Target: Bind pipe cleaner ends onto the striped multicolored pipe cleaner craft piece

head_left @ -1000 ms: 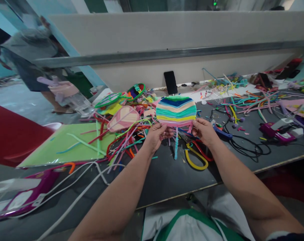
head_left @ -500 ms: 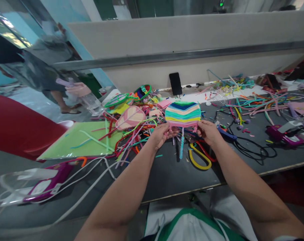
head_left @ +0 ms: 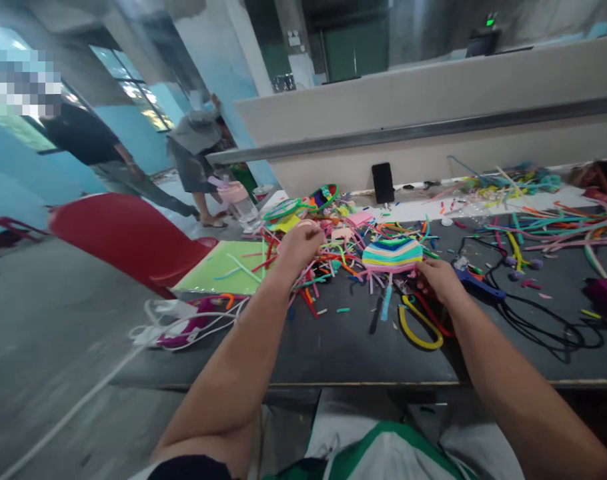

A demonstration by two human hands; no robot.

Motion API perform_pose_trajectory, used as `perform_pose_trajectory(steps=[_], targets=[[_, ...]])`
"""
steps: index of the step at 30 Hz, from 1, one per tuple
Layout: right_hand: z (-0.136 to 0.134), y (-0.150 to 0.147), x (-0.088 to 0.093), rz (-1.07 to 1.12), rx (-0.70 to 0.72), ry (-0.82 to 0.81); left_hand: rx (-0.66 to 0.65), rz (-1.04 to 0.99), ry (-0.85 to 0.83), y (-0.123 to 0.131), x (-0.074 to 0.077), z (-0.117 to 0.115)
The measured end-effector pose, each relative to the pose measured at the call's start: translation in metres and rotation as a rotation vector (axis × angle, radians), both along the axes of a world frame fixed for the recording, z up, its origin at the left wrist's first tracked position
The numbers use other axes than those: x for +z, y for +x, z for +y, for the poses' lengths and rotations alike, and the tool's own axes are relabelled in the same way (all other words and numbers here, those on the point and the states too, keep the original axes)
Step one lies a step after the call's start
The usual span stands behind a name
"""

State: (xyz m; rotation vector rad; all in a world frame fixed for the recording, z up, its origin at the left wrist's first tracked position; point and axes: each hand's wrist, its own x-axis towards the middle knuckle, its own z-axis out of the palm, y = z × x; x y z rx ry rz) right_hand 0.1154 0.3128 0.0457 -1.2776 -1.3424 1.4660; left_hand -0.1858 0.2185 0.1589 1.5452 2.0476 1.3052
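My right hand (head_left: 437,278) pinches the lower right edge of a striped pipe-cleaner panel (head_left: 392,253) in green, blue, cream, teal, yellow and pink, held just above the dark table (head_left: 343,340). My left hand (head_left: 300,244) has come off the panel and hovers to its left over a heap of loose pipe cleaners (head_left: 323,260); its fingers are curled closed, and what they hold, if anything, is hidden. A light blue strand (head_left: 386,301) hangs from the panel's bottom edge.
A yellow loop (head_left: 419,328) and black cables (head_left: 538,313) lie right of my hand. A green sheet (head_left: 223,267), a purple glue gun (head_left: 183,327) with white cords and a red chair (head_left: 128,237) are left. A black phone (head_left: 382,182) leans on the back wall. Two people (head_left: 193,153) stand at far left.
My left hand let go of the striped panel and moved left over the pipe-cleaner heap. My head turned left, so the table shifted right in view.
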Motion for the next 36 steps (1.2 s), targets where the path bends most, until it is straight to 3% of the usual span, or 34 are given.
perform_pose_trajectory(steps=[3, 6, 10, 14, 17, 22, 26, 29, 36], targets=[[-0.001, 0.002, 0.003, -0.221, 0.015, 0.085, 0.129, 0.132, -0.007, -0.027, 0.019, -0.023], [-0.003, 0.003, 0.01, -0.48, 0.039, 0.182, 0.26, 0.289, -0.024, -0.05, 0.025, -0.044], [-0.004, 0.004, 0.012, -0.513, 0.035, 0.179, 0.411, 0.48, -0.052, -0.071, 0.024, -0.065], [0.0, 0.004, 0.005, -0.445, 0.015, 0.162, 0.38, 0.529, -0.103, -0.078, 0.012, -0.077], [-0.001, 0.001, 0.003, -0.22, -0.02, 0.135, 0.281, 0.466, -0.161, -0.068, -0.004, -0.077], [-0.004, 0.0, 0.009, 0.384, 0.017, -0.035, 0.025, 0.394, -0.24, -0.03, -0.035, -0.057], [-0.002, 0.004, 0.013, 0.506, 0.04, -0.086, -0.28, 0.418, -0.27, 0.01, -0.054, -0.034], [-0.002, 0.005, 0.015, 0.557, 0.064, -0.127, -0.422, 0.474, -0.303, 0.038, -0.062, -0.018], [-0.005, 0.003, 0.017, 0.561, 0.065, -0.11, -0.321, 0.698, -0.343, 0.066, -0.075, 0.017]])
